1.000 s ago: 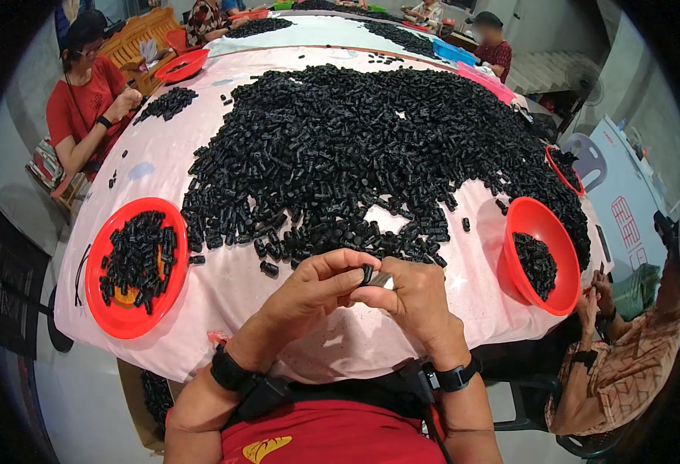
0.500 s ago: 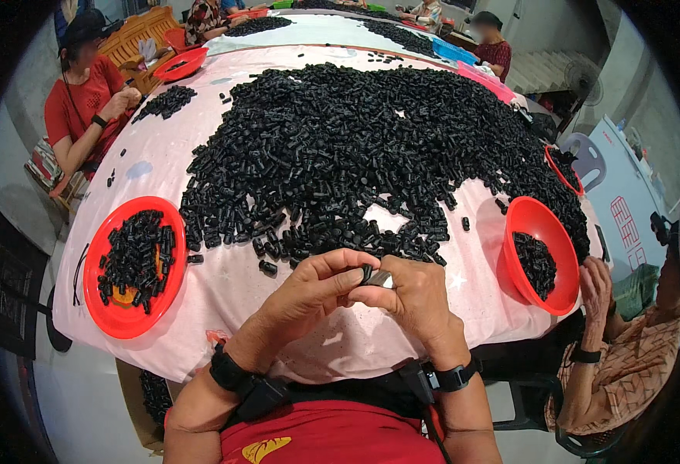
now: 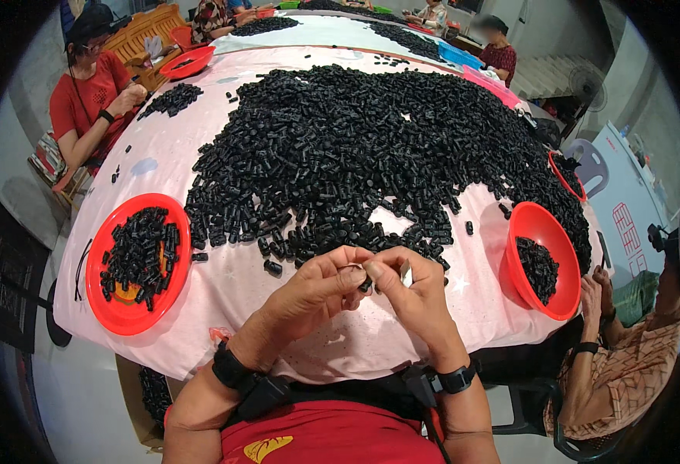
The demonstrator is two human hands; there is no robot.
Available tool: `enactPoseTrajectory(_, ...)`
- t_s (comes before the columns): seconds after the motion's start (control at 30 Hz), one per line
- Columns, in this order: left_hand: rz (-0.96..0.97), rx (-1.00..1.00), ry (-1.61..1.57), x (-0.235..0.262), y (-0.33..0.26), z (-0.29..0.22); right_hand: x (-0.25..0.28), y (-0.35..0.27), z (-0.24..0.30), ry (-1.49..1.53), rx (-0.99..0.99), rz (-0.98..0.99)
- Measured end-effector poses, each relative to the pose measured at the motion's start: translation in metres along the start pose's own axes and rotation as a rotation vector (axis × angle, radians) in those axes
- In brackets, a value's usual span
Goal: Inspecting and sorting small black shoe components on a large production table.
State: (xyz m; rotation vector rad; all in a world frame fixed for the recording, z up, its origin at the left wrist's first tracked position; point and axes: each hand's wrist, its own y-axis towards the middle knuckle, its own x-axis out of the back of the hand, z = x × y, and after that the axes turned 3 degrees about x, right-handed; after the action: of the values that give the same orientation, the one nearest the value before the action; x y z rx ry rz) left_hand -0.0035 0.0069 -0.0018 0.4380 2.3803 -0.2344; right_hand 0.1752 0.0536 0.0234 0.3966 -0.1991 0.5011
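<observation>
In front of me, at the near edge of the pile, my two hands meet. My left hand (image 3: 313,284) pinches a small black cylindrical piece (image 3: 365,284) between thumb and fingers, which cover most of it. A thin, flat metal blade (image 3: 406,274) sticks up from the fingers of my right hand (image 3: 420,300). The right thumb and forefinger close in at the top of the black piece, touching it or nearly so. Just beyond them spreads a large heap of similar black pieces (image 3: 332,147).
A red tray (image 3: 95,290) of black pieces sits at left, a red bowl (image 3: 510,267) of small black bits at right. The table's pink cloth (image 3: 239,290) reaches toward me. Co-workers sit around, one close at right (image 3: 611,371). Below left stands a cardboard box (image 3: 133,394).
The blade has swung up and away from the black piece. My right thumb and forefinger have come to the piece instead. My left hand keeps its pinch, and the view has shifted slightly.
</observation>
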Motion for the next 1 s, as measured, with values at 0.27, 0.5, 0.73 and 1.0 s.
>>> enactPoseTrajectory(0.27, -0.070, 0.023, -0.119, -0.005, -0.001, -0.005, 0.003, 0.002, -0.002, 0.049, 0.043, 0.027)
enactPoseTrajectory(0.5, -0.022, -0.142, 0.017, -0.004, 0.001, -0.002, 0.000, 0.000, 0.005, 0.001, 0.003, -0.075)
enactPoseTrajectory(0.73, -0.036, -0.147, 0.030, 0.003, 0.002, 0.002, 0.006, -0.002, 0.004, -0.259, 0.178, -0.037)
enactPoseTrajectory(1.0, 0.034, -0.058, 0.146, 0.001, 0.001, 0.002, 0.008, -0.002, -0.002, -0.438, 0.175, 0.009)
